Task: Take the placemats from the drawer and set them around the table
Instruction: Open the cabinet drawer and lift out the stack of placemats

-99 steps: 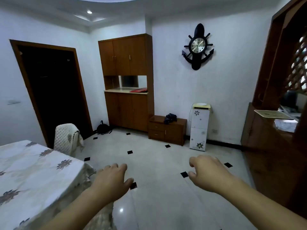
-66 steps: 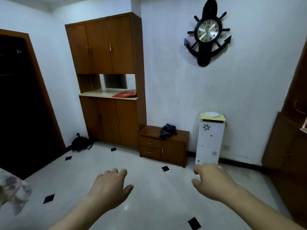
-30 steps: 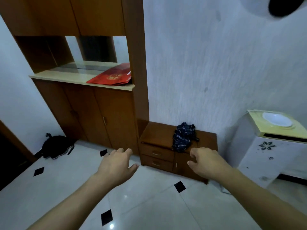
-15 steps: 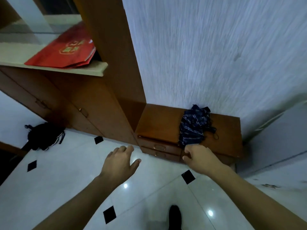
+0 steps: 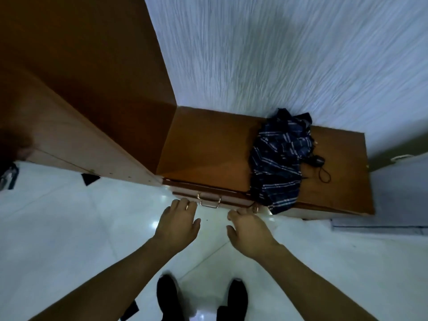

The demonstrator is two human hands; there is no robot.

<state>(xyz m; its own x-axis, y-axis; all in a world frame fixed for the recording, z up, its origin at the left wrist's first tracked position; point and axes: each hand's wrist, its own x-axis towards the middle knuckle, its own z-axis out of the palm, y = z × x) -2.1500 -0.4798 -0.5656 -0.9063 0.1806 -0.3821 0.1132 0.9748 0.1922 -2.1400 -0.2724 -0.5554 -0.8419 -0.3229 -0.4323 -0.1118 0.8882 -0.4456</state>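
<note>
I look steeply down on a low brown wooden chest (image 5: pixel 208 147) against the white wall. Its top drawer (image 5: pixel 231 201) is closed and carries a metal handle (image 5: pixel 209 202) on the front. My left hand (image 5: pixel 179 222) hovers just left of and below that handle, fingers spread, holding nothing. My right hand (image 5: pixel 249 230) hangs just right of the handle, fingers loosely curled, empty, its fingertips close to the drawer front. No placemats are visible.
A dark blue striped folded umbrella (image 5: pixel 280 158) lies on the chest's right half, overhanging the front edge. A tall brown cabinet (image 5: pixel 81 89) stands at the left. A white appliance (image 5: pixel 398 193) stands at the right. My black shoes (image 5: pixel 169 295) are on the white tiled floor.
I have walked from the table across the room up to the low chest and the view has tilted down. Both hands have come closer to the top drawer's handle.
</note>
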